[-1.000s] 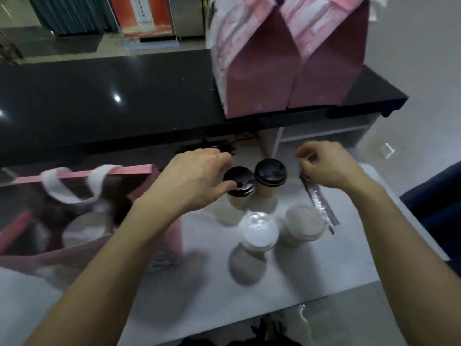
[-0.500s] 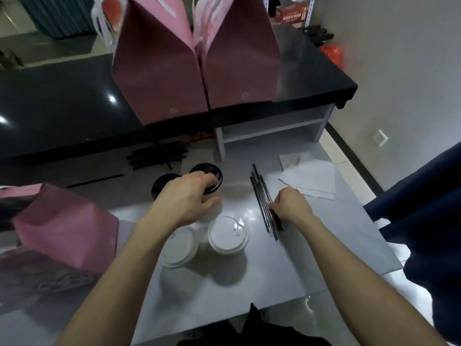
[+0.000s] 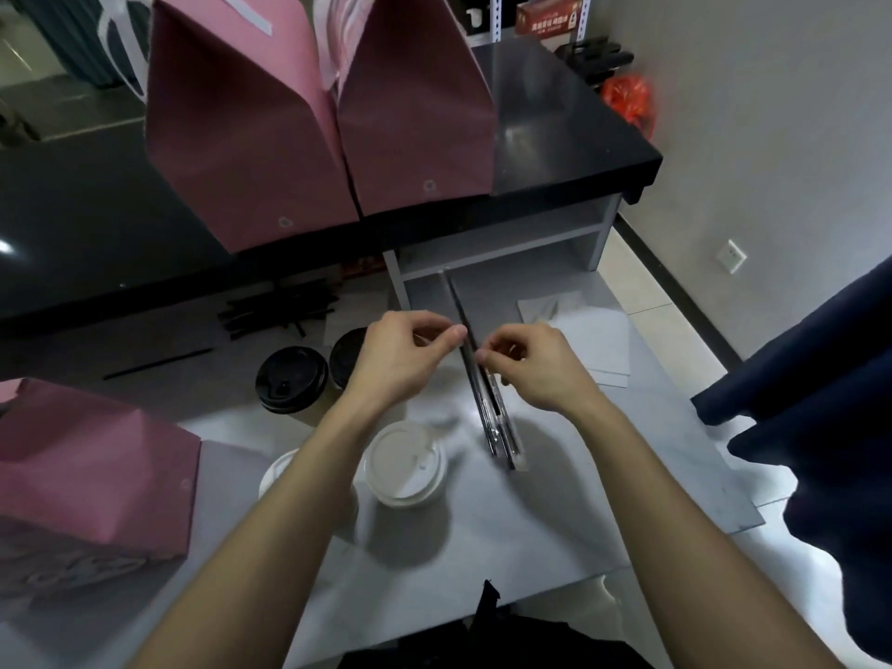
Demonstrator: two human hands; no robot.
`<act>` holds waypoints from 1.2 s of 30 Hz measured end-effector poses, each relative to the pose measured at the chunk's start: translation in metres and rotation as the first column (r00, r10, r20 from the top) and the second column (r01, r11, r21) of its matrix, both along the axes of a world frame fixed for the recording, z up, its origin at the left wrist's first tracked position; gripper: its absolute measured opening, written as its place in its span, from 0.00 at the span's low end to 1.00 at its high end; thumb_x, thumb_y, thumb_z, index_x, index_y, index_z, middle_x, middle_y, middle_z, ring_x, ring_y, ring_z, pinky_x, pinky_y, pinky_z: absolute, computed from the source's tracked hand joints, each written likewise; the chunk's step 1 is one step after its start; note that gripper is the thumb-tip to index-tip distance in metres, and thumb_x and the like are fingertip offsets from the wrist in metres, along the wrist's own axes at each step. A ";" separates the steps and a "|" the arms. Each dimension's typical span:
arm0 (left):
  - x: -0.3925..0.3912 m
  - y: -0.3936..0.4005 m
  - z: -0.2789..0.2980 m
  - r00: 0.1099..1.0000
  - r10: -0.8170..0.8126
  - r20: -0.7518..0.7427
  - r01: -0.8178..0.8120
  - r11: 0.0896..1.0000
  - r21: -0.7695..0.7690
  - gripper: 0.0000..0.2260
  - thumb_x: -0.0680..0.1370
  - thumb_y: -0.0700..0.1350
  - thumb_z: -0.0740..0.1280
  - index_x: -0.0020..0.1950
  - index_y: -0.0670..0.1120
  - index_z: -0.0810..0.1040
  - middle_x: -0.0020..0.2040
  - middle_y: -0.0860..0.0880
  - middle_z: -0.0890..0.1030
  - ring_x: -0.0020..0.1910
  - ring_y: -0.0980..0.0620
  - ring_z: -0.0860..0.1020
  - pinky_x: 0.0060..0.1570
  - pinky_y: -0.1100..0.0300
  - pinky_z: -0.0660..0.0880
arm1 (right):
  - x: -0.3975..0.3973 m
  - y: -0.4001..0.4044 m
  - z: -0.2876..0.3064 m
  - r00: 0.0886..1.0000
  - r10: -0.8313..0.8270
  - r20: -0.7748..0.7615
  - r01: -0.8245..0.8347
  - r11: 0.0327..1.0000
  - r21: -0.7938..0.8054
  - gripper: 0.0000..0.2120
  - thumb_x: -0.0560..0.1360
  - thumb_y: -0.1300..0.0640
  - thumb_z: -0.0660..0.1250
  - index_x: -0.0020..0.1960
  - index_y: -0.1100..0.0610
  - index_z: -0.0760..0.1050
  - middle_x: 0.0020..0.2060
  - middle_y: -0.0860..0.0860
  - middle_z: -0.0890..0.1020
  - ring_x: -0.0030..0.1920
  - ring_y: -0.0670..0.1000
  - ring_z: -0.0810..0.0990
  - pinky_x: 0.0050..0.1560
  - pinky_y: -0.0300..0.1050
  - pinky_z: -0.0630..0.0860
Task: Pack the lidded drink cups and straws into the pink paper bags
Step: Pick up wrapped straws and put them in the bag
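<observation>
Both hands are meeting above the grey table [image 3: 555, 538], and between them they are holding a small bundle of wrapped straws [image 3: 487, 393]. The left hand [image 3: 400, 359] is pinching the bundle from its left side, with the thumb and the curled fingers closing on the upper part. The right hand [image 3: 536, 366] is pinching it from the other side, a little lower, also with bent fingers. The bundle is pointing away from the person at its far end, and its near end is hanging low over the table, just beside the white-lidded cup [image 3: 405, 463].

A second white-lidded cup [image 3: 277, 475] is standing to the left of that one, half hidden under the left forearm. Behind them two black-lidded cups are standing: one [image 3: 292, 379] is fully visible, the other [image 3: 345, 357] is mostly covered by the left hand.

A pink paper bag [image 3: 87, 470] is sitting at the left edge of the table, near the cups. Two more pink bags are standing upright and touching each other on the black counter [image 3: 569, 132] behind: the left one [image 3: 241, 142] and the right one [image 3: 415, 123]. More dark straws [image 3: 277, 311] are lying in a loose heap under the counter edge, and some white paper sheets [image 3: 593, 340] are lying right of the hands.
</observation>
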State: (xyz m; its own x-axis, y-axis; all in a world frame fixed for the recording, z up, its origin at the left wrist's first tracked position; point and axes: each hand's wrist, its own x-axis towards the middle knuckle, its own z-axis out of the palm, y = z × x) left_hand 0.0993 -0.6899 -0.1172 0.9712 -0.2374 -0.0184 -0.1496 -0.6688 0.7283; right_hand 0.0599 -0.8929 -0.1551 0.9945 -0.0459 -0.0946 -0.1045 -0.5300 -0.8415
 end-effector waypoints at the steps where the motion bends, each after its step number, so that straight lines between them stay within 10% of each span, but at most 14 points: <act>1: 0.002 -0.004 -0.001 1.000 0.007 -0.024 -0.008 0.999 -0.048 0.09 0.81 0.57 0.76 0.52 0.52 0.90 0.42 0.55 0.88 0.40 0.58 0.85 0.47 0.55 0.83 | 0.001 0.004 0.002 0.999 0.023 0.027 -0.023 1.000 0.019 0.04 0.79 0.52 0.77 0.46 0.51 0.86 0.35 0.47 0.85 0.39 0.50 0.84 0.45 0.45 0.80; 5: 0.009 -0.006 -0.006 0.998 0.051 -0.046 -0.057 0.987 -0.148 0.10 0.81 0.53 0.76 0.44 0.49 0.87 0.38 0.50 0.86 0.35 0.55 0.84 0.46 0.51 0.82 | 0.007 0.009 -0.012 0.999 -0.002 0.041 -0.001 0.998 0.057 0.11 0.83 0.48 0.71 0.44 0.50 0.85 0.35 0.48 0.86 0.37 0.49 0.85 0.44 0.47 0.82; 10: 0.012 0.003 -0.009 0.992 0.125 -0.026 -0.127 0.976 -0.177 0.10 0.82 0.53 0.75 0.44 0.51 0.86 0.39 0.52 0.87 0.37 0.56 0.84 0.42 0.64 0.79 | 0.008 0.000 -0.061 0.977 -0.133 -0.165 0.064 0.927 -0.371 0.12 0.80 0.51 0.73 0.46 0.60 0.84 0.41 0.56 0.87 0.45 0.60 0.86 0.49 0.50 0.82; 16: 0.009 0.005 -0.008 0.992 0.129 -0.011 -0.129 0.978 -0.166 0.09 0.82 0.52 0.75 0.45 0.50 0.87 0.39 0.51 0.87 0.39 0.53 0.86 0.44 0.63 0.80 | 0.010 0.004 -0.084 0.939 -0.163 -0.303 0.021 0.907 -0.421 0.17 0.75 0.61 0.70 0.33 0.56 0.65 0.29 0.53 0.68 0.37 0.59 0.70 0.29 0.45 0.64; 22: 0.013 0.000 -0.014 0.992 0.125 -0.035 -0.129 0.975 -0.178 0.08 0.82 0.53 0.76 0.46 0.50 0.88 0.39 0.51 0.87 0.38 0.55 0.85 0.39 0.64 0.78 | 0.005 -0.020 -0.069 0.959 -0.216 -0.184 0.160 0.947 -0.280 0.12 0.78 0.56 0.71 0.39 0.61 0.83 0.34 0.55 0.85 0.39 0.58 0.84 0.39 0.48 0.79; 27: 0.016 -0.020 -0.024 0.994 0.074 -0.075 -0.087 0.976 -0.200 0.07 0.82 0.53 0.76 0.46 0.53 0.89 0.38 0.53 0.87 0.37 0.57 0.84 0.40 0.60 0.77 | 0.006 -0.022 -0.031 0.978 -0.209 -0.024 0.209 0.954 0.215 0.09 0.81 0.54 0.75 0.42 0.52 0.83 0.29 0.48 0.83 0.25 0.50 0.80 0.31 0.46 0.77; 36: 0.017 -0.049 -0.024 0.971 -0.131 -0.201 0.054 0.936 -0.349 0.07 0.84 0.48 0.74 0.49 0.47 0.90 0.43 0.42 0.88 0.38 0.53 0.80 0.38 0.58 0.77 | -0.001 -0.016 -0.018 0.986 -0.131 0.099 0.119 0.987 0.111 0.10 0.83 0.54 0.73 0.45 0.57 0.82 0.32 0.53 0.83 0.27 0.49 0.83 0.32 0.39 0.75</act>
State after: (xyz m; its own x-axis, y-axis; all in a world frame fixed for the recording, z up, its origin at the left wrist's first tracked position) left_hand 0.1168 -0.7394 -0.1415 0.9258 -0.3553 -0.1291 -0.0112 -0.3671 0.9301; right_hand 0.0592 -0.9087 -0.1728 0.9861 -0.1659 -0.0003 -0.0721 -0.4270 -0.9014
